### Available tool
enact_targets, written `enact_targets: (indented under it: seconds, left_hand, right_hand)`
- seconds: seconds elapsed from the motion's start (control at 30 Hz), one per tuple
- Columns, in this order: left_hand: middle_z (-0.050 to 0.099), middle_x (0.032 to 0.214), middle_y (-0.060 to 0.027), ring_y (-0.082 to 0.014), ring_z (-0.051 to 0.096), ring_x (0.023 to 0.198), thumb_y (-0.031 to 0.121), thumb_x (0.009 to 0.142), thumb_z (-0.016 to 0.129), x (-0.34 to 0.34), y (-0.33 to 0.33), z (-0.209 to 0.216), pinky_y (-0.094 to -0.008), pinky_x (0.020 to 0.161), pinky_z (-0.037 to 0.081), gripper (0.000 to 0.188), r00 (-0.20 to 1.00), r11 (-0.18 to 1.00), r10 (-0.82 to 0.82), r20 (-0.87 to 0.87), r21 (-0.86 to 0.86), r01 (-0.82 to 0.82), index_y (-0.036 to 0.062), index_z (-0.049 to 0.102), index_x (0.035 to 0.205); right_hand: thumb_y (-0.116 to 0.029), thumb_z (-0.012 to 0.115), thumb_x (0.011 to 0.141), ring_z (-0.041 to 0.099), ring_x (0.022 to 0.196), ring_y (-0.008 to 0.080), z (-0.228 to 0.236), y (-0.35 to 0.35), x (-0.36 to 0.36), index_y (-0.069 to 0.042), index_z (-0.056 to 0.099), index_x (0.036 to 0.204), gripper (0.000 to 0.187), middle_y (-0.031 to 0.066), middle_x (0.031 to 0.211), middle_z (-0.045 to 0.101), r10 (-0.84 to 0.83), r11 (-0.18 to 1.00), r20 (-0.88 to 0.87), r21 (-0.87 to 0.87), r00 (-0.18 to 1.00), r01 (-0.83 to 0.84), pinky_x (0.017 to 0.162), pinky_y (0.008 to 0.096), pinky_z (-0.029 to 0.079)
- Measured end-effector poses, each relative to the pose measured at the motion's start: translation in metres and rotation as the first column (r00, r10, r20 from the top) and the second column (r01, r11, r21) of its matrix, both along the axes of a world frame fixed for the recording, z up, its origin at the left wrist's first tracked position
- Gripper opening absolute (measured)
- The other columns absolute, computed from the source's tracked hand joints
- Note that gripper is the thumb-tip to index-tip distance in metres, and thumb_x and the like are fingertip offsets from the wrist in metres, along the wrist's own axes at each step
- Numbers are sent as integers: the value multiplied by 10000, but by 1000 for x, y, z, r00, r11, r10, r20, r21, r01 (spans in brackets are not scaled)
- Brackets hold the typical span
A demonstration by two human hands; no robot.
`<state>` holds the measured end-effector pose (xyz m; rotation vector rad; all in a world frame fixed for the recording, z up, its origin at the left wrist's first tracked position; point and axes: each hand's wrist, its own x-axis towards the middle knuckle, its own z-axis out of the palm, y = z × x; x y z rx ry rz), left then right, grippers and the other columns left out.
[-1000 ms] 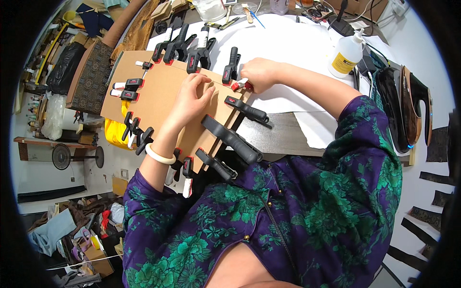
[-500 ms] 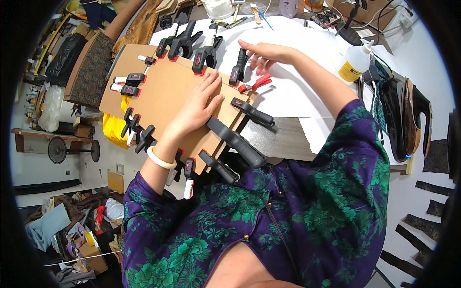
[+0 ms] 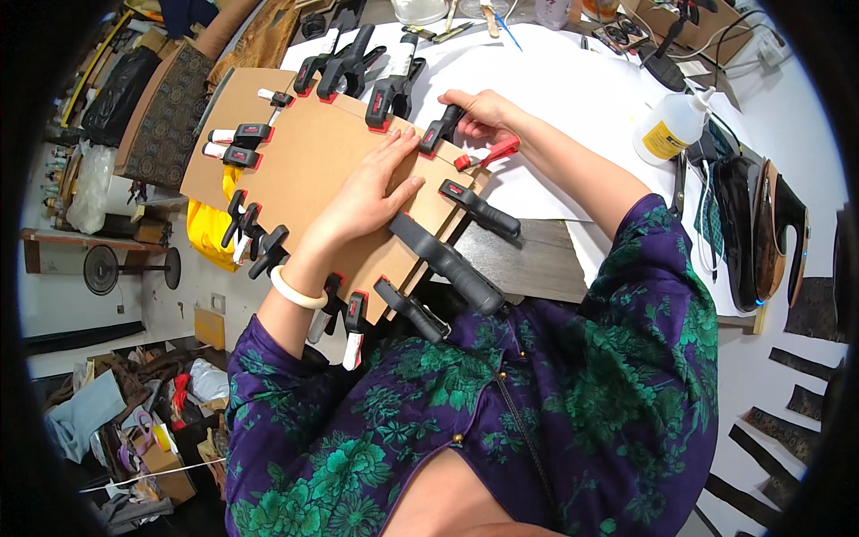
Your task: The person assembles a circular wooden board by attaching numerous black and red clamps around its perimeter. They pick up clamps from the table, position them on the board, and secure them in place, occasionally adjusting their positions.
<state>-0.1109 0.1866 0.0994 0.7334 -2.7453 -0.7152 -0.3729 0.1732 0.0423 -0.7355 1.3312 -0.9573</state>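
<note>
A tan board [image 3: 309,170] lies tilted in front of me, with black spring clamps biting its edges all round. My left hand [image 3: 380,183], a pale bangle [image 3: 298,288] on its wrist, rests flat on the board with fingers stretched out. At the far right edge, my right hand [image 3: 483,115] has its thumb and fingers closed round the handle of a black spring clamp [image 3: 440,130]. Just below that hand, a red clamp [image 3: 488,154] sits on the same edge. A larger black clamp [image 3: 447,264] grips the near right side.
White paper [image 3: 555,116] covers the table beyond the board. A glue bottle [image 3: 671,125] with a yellow label stands to the right. Yellow cloth [image 3: 210,234] hangs under the board's left side. A fan [image 3: 103,268] and piled fabric [image 3: 89,416] are farther left.
My right hand has gone from fingers loosely beside the spring clamp to closing round its handle. My left hand stays flat on the board. The whole view has shifted slightly.
</note>
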Motion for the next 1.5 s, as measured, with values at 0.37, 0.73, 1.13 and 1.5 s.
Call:
enact_targets:
  seconds: [0.37,0.73,1.13,1.5]
  left_hand:
    - [442,1522,-193,-301,368,1451,195,959,649,22,14,26,-399,1192,286,593,980,984,138,-145,134,-119,13,420,1474]
    - [681,725,-94,-162,655,663,336,1051,504,216,156,9,-292,672,523,450,275,361,932,-234,590,-722,-25,675,843]
    - [688,823,-30,-78,605,786,278,999,626,165,125,11,-238,742,479,299,365,478,858,-362,301,-825,-5,670,913]
    - [609,862,67,-51,510,810,405,1015,574,192,70,-14,-240,759,420,365,562,286,825,62,812,-509,64,701,1015]
  right_hand:
    - [-760,718,717,692,641,152,12,14,-26,73,694,951,865,124,750,712,200,979,-199,14,959,-201,624,236,572]
    - [-669,683,844,645,777,98,38,3,-48,46,718,994,731,60,880,703,652,738,-428,167,626,-654,674,247,525]
    - [-867,614,704,730,845,277,46,-120,-13,38,514,1181,1027,220,1014,682,313,948,-225,16,923,-318,724,377,621]
    - [-557,777,778,721,789,250,7,-152,-2,9,629,1125,681,167,968,714,54,990,29,-135,998,-49,748,353,626]
